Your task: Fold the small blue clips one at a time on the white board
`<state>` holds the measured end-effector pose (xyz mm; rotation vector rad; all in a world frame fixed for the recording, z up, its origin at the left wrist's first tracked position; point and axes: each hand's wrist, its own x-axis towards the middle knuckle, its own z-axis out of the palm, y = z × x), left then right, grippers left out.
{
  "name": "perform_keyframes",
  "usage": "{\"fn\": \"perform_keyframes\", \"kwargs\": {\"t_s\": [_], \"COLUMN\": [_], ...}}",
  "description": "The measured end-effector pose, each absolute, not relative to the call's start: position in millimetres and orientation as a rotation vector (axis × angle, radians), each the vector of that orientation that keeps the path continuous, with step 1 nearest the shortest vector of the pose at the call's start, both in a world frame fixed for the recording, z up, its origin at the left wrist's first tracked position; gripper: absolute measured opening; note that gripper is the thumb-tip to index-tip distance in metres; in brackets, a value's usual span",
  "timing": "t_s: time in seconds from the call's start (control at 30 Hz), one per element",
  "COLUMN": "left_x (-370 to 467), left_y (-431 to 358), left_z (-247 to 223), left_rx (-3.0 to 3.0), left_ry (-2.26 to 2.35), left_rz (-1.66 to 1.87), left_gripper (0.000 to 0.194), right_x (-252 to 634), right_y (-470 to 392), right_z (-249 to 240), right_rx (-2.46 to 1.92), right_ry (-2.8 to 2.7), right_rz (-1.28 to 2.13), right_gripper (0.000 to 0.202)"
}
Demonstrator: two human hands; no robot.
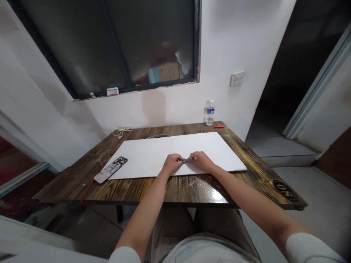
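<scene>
Fingers of both hands were pinched, grasping a small bluish piece (pixel 185 160) from opposite ends: left hand (pixel 171 163) on its left end, right hand (pixel 201 161) on its right. Exact fingertip contact was too small to check. The piece lay directly between the fingertips, long axis running roughly side to side, in line with the gap between the hands and about parallel to the near edge of the white board (pixel 148 155). Neither hand was clearly nearer; both were right at it. Piece was over the board, closer to its near edge than its far one; couldn't tell whether it touched the surface or was held just above. What it was: unclear.

Farther out, the phone (pixel 111 170) lay to the left, partly over the board's left edge, slanted. Board sat on the wooden table (pixel 259 175). Bottle (pixel 210 114) stood upright beyond the board, toward the right, beside a red stick-like item (pixel 219 127).
</scene>
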<state>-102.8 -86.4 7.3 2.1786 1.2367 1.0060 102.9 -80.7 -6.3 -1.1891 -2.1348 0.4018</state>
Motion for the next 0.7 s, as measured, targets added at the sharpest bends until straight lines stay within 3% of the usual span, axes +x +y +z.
{"fn": "perform_keyframes", "kwargs": {"t_s": [0.13,0.47,0.7], "left_x": [-103.3,-101.8,-98.3], "left_y": [-83.6,-86.2,-89.8], "left_z": [3.0,3.7,7.0], "left_rx": [2.181,2.293,2.232], "left_ry": [1.238,1.233,1.289], "left_rz": [1.009,0.92,0.907], "left_gripper": [0.027,0.005,0.006], "right_x": [102.1,99.1,98.0], "right_y": [-80.3,-85.4,-82.5], "right_z": [-9.4,-3.7,-8.5], "right_rx": [-1.178,-1.25,-1.18], "right_ry": [-2.081,-2.162,-2.111], "right_rz": [0.364,0.34,0.475], "right_gripper": [0.009,0.012,0.003]}}
